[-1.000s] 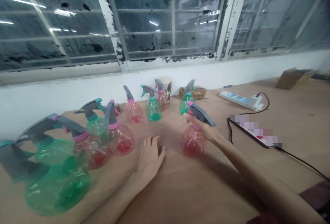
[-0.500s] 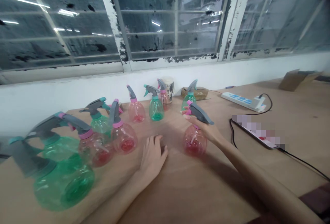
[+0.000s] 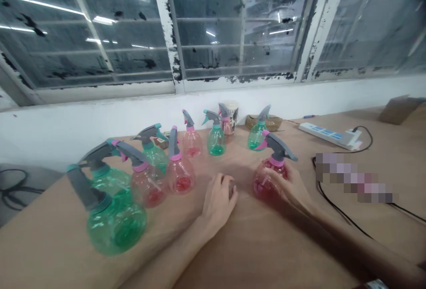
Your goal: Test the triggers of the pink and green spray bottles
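Note:
My right hand [image 3: 288, 189] wraps the lower side of a pink plastic spray bottle [image 3: 269, 176] with a grey trigger head, which stands upright on the wooden table top. My left hand [image 3: 218, 204] rests on the table with its fingers loosely curled, holding nothing. The nearest thing to it is a second pink spray bottle [image 3: 180, 176]. Further left and back stand several more spray bottles, including a large green one [image 3: 116, 223] and a green one [image 3: 216, 141]. Their pink and green bodies partly hide one another.
A paper cup [image 3: 230, 115] and a woven tray [image 3: 264, 122] stand at the back by the white wall [image 3: 100, 129]. On the right lie a white power strip [image 3: 329, 136], a black cable [image 3: 336, 207], a pixelated object [image 3: 353, 178] and cardboard [image 3: 399, 109].
My right hand has dropped from the bottle's trigger head to its body and now wraps it. The whole scene has shifted right in view, and my left hand has barely moved.

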`<state>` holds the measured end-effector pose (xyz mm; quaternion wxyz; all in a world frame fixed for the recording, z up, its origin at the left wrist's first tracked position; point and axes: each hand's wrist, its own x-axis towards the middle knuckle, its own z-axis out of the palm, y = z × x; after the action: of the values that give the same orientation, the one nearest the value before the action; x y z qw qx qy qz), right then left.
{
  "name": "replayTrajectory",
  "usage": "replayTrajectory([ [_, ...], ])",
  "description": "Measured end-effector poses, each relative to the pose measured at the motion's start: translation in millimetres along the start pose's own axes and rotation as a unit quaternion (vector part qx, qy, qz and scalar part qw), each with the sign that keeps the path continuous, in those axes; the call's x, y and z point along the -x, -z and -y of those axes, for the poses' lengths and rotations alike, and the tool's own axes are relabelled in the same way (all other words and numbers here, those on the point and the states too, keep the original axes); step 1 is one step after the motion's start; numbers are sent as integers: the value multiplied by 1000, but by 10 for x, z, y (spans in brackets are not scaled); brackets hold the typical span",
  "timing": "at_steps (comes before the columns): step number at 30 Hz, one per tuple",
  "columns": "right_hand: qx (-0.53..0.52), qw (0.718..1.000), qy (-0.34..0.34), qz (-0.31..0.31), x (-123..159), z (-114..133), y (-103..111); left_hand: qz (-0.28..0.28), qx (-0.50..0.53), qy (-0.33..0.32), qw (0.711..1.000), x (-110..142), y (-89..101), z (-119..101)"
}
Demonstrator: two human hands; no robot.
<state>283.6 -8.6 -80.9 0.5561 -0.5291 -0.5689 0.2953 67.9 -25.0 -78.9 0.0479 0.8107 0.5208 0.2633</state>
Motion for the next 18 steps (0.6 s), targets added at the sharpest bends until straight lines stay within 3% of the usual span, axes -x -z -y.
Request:
replayTrajectory([
  [4, -3, 1000, 1, 1, -92, 56, -186, 59, 19, -132, 989, 49, 17, -46],
  [7, -47, 999, 7, 17, -148, 179, -492, 22, -23, -234, 972, 103, -18, -61],
  [10, -87, 992, 14, 91, -70, 302, -793, -15, -39, -344, 938, 202, -96, -125],
  [14, -33, 972, 48, 226, 165, 507, -999, 3, 6, -467, 884, 411, -225, -358],
  [16, 20, 954, 86, 285, 265, 654, -1042, 20, 32, -489, 871, 498, -265, -480],
  [18, 49, 934, 129, 331, 331, 820, -1087, 30, 37, -470, 882, 538, -274, -550],
])
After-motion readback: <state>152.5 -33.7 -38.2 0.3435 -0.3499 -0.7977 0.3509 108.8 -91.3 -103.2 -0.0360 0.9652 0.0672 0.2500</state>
